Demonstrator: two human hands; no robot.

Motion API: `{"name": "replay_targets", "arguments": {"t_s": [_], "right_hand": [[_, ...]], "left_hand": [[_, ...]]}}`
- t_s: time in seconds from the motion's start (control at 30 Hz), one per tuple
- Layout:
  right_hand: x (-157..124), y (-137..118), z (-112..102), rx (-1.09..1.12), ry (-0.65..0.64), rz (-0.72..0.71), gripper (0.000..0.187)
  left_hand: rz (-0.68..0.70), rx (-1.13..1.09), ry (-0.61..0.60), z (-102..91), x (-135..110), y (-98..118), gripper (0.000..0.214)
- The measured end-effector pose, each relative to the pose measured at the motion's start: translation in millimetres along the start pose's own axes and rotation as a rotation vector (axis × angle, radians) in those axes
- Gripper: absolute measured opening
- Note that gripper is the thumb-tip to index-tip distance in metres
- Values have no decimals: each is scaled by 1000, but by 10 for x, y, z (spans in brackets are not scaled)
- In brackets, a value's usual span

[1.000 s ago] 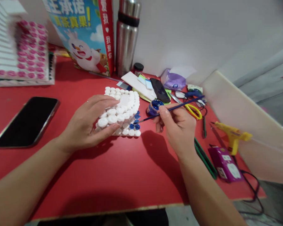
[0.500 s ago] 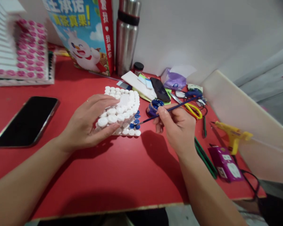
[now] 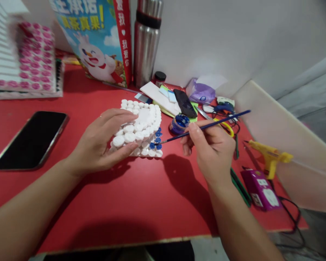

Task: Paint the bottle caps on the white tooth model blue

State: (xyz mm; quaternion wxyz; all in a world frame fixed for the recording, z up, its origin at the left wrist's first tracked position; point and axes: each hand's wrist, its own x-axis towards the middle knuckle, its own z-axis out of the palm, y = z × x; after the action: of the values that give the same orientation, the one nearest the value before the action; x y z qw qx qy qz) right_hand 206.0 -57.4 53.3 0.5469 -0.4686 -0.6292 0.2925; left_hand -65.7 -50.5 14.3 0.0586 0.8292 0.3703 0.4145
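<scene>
My left hand [image 3: 105, 139] grips the left side of a white piece [image 3: 143, 116] covered with rows of small round white knobs. Several knobs at its lower right are blue [image 3: 158, 140]. Between the thumb and fingers of my right hand [image 3: 210, 145] is a slim dark blue paintbrush [image 3: 206, 126], slanting down to the left. The brush tip touches or nearly touches the blue knobs; I cannot tell which. Just behind the right fingers stands an open jar of blue paint [image 3: 179, 124].
A black phone [image 3: 31, 140] lies at left on the red table [image 3: 141, 210]. Behind are a printed box [image 3: 97, 43] and a steel flask [image 3: 147, 43]. Yellow-handled scissors [image 3: 226, 127], a yellow glue gun [image 3: 270, 156] and a purple box [image 3: 262, 190] are at right, beside a pale panel [image 3: 288, 156].
My right hand has shifted slightly to the right and turned, so the brush handle lies farther right and at a flatter slant. The left hand and the white piece stay put.
</scene>
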Motion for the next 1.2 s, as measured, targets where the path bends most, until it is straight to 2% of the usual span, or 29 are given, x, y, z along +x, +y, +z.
{"name": "replay_targets", "arguments": {"t_s": [0.2,0.4,0.6,0.83,1.2], "right_hand": [[21,22,-41,19,14,11,18],[58,22,-97,-28,56,53,25],[58,59,-107,48,93,59,21],[-20,41,47,19,-66,45,24],[-91,91,144,-87,-171,-22,22]], "left_hand": [[7,-7,12,1,3,-2,48],[16,16,22,-9,12,-3,45],[-4,-9,12,-37,18,3,50],[-7,-11,13,-20,24,23,49],[-7,-37,31,-36,17,-12,44]]}}
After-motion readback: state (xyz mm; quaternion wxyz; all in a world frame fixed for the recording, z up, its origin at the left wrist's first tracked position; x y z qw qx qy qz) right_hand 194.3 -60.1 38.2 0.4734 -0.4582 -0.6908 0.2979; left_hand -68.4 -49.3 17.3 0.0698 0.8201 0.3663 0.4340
